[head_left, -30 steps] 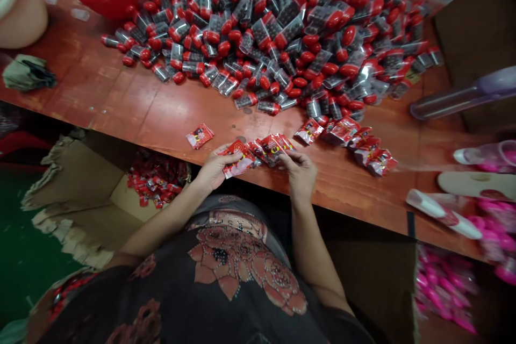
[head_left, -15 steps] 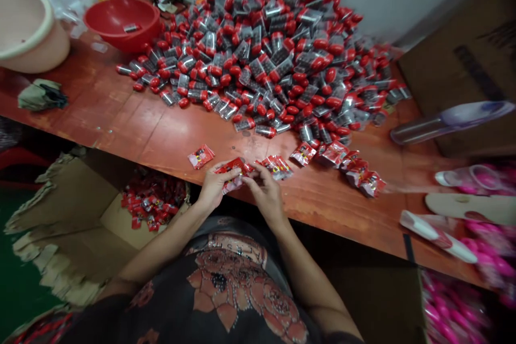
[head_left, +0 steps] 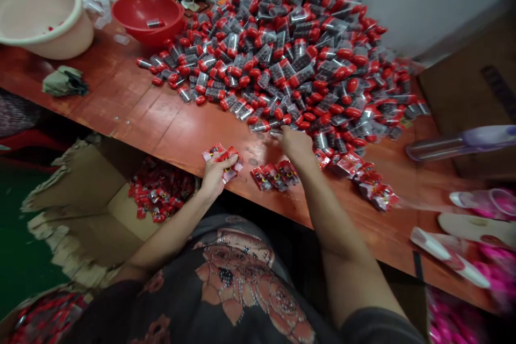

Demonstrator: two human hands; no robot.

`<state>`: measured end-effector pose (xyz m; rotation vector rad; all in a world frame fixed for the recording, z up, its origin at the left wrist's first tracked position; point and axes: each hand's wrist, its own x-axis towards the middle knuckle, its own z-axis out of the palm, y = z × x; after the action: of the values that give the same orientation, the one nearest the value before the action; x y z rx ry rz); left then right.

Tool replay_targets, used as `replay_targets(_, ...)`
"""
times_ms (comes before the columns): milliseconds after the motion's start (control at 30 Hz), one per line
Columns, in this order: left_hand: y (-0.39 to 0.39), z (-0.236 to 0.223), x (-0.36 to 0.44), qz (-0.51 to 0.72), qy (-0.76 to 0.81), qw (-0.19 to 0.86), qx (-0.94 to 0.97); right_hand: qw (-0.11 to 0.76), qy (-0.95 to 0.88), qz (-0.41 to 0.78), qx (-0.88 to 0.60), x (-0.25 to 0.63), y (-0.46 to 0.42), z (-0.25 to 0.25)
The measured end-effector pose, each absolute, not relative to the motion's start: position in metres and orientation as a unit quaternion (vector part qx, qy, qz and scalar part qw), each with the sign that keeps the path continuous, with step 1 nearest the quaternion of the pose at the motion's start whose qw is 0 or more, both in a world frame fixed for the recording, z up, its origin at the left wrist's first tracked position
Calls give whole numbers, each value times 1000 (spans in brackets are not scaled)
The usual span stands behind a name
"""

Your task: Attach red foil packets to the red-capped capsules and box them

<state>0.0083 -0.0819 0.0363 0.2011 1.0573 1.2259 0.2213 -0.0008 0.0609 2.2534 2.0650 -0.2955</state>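
My left hand (head_left: 214, 176) pinches a red printed packet (head_left: 230, 160) between thumb and fingers at the table's near edge. Another red and pink packet (head_left: 213, 151) lies right behind that hand, partly covered. My right hand (head_left: 297, 145) is at the front of a big heap of red-capped clear tubes (head_left: 282, 59) with dark contents. Its fingers curl at the cap end of one red-capped tube (head_left: 276, 133); the fingertips are partly hidden. Between my hands lies a short row of red packets (head_left: 275, 176). More filled packets (head_left: 371, 185) line up to the right of my right forearm.
A red bowl (head_left: 147, 19) and a cream basin (head_left: 48, 16) stand at the back left, near a crumpled cloth (head_left: 65, 81). Below the table edge, a cardboard box (head_left: 124, 209) holds red packets. A clear purple-ended tube (head_left: 459, 142) and pink-and-white items lie at right.
My right hand has left the packet at my left hand and reached forward to the heap's front edge. My left hand still holds a packet. The whole view has shifted slightly.
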Motion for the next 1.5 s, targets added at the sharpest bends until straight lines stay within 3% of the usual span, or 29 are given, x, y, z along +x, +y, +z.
replay_targets(133, -82, 39, 3, 547, 473, 688, 58, 77, 701, -63, 707, 215, 2, 48)
replay_targets(433, -83, 49, -2, 525, 458, 717, -12, 12, 705, -98, 702, 186, -15, 49)
replay_targets(533, -83, 47, -6, 536, 454, 712, -11, -65, 715, -132, 684, 184, -25, 53)
replay_targets(733, -83, 36, -14, 549, 432, 715, 32, -332, 666, -342, 574, 174, -89, 58)
replay_targets(867, -77, 25, 4, 583, 465, 665, 31, -414, 611, -343, 581, 153, -119, 41)
replay_targets(1067, -64, 7, 28, 609, 450, 650, 67, -349, 648, -263, 624, 140, -116, 23)
replay_targets(1333, -51, 12, -18, 648, 437, 622, 54, -229, 715, -214, 625, 120, -87, 21)
replay_targets(1433, -48, 9, -25, 634, 452, 626, 48, -185, 722, -226, 628, 110, -78, 15)
replay_targets(1500, -47, 6, -27, 621, 458, 635, 49, -200, 708, -257, 626, 111, -78, 13)
